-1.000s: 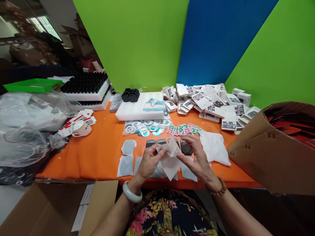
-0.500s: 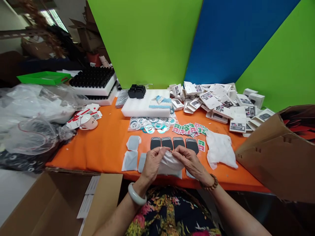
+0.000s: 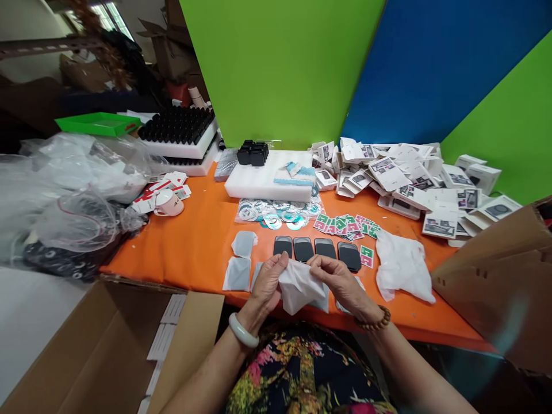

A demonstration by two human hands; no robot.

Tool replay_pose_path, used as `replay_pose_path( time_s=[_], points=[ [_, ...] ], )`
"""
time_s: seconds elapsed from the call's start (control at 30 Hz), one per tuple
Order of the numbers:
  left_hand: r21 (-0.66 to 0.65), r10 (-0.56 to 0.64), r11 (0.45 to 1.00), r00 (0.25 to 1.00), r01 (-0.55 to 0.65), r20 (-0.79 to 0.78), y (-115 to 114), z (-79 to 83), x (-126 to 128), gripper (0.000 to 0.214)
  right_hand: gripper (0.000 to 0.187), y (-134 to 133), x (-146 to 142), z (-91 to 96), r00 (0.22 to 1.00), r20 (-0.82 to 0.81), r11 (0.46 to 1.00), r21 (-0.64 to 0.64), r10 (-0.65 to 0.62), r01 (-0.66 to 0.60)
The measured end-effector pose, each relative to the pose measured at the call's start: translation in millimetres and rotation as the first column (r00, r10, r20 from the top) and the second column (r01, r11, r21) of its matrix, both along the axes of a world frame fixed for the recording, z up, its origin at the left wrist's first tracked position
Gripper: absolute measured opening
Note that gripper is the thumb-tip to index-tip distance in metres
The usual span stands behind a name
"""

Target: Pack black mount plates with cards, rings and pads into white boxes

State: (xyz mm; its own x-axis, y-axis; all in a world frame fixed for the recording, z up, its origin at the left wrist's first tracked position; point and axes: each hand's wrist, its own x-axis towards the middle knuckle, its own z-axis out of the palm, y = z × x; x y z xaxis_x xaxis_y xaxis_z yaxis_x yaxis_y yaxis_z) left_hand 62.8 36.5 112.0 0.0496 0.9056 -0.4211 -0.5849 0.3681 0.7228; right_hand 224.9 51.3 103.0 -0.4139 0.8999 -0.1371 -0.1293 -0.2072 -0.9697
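We got both hands on white foam pouch (image 3: 299,286) at orange table (image 3: 194,247) edge: left hand (image 3: 268,282), right hand (image 3: 338,279) pinching its top, 4 black devices (image 3: 317,250) just behind.

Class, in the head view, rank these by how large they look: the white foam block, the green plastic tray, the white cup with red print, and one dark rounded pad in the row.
1. White foam block
2. Green plastic tray, though it sits farther away, so its real size is unsure
3. White cup with red print and dark rounded pad: they look alike, so no ranking
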Motion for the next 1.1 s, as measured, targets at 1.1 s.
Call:
replay_pose_path(
  time_s=[1.1],
  points=[
    [0.097, -0.057, 0.757, 0.213, 0.646, -0.975, 2, 18.0, -85, 0.009, 0.030, 108, -66, -30.2, 0.472, 0.882, 0.716, 0.330, 0.000, -0.616]
  ],
)
